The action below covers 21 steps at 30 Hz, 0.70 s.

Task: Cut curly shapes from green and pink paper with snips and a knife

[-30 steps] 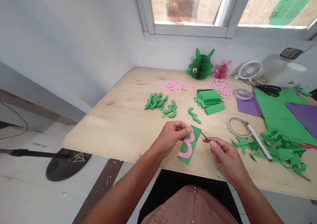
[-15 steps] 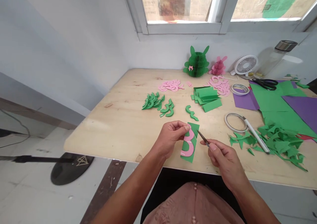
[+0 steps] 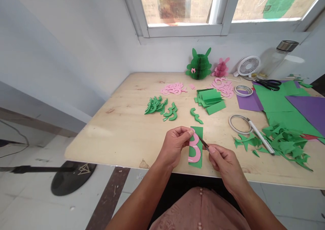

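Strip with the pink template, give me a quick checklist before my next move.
1. Left hand pinches the strip at its top: ok.
2. Template lies on the strip, under the thumb: ok.
3. Right hand grips the tool, tip at the strip's right edge: ok.
4. What kind of tip the tool has: cannot tell.
5. Strip lying flat on the table: cannot tell; it is held near the front edge.
6. Scraps lie apart from both hands, off to the right: ok.
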Each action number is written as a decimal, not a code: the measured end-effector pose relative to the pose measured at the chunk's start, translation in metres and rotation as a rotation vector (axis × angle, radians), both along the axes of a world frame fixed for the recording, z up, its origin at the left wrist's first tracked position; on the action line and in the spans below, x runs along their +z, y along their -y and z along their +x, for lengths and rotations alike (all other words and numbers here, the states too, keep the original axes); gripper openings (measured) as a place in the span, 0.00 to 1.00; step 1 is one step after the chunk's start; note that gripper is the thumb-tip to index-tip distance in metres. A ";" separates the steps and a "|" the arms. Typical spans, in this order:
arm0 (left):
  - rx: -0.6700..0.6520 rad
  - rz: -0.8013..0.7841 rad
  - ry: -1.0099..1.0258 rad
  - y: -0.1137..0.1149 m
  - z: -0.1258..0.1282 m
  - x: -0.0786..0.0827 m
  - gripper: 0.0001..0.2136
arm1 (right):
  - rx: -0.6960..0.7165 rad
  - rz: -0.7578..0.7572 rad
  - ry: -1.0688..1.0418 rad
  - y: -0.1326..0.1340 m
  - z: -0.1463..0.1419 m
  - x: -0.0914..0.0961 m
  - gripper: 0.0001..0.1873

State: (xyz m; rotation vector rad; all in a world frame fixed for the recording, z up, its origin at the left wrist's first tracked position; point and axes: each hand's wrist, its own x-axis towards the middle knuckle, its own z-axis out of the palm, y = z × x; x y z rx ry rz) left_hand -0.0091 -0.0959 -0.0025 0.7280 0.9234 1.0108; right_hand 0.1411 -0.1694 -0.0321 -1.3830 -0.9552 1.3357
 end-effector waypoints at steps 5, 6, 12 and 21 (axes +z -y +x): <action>0.000 -0.053 0.055 0.004 0.003 -0.003 0.11 | -0.035 0.009 -0.009 -0.001 -0.004 -0.001 0.20; 0.004 -0.061 0.067 0.005 0.004 -0.003 0.11 | -0.039 0.011 -0.010 -0.001 -0.004 0.000 0.20; 0.030 -0.099 0.120 0.009 0.010 -0.002 0.11 | -0.081 0.048 0.032 -0.003 -0.005 0.002 0.19; 0.048 -0.099 0.123 0.011 0.012 -0.001 0.10 | -0.088 0.063 0.041 -0.005 -0.004 0.003 0.18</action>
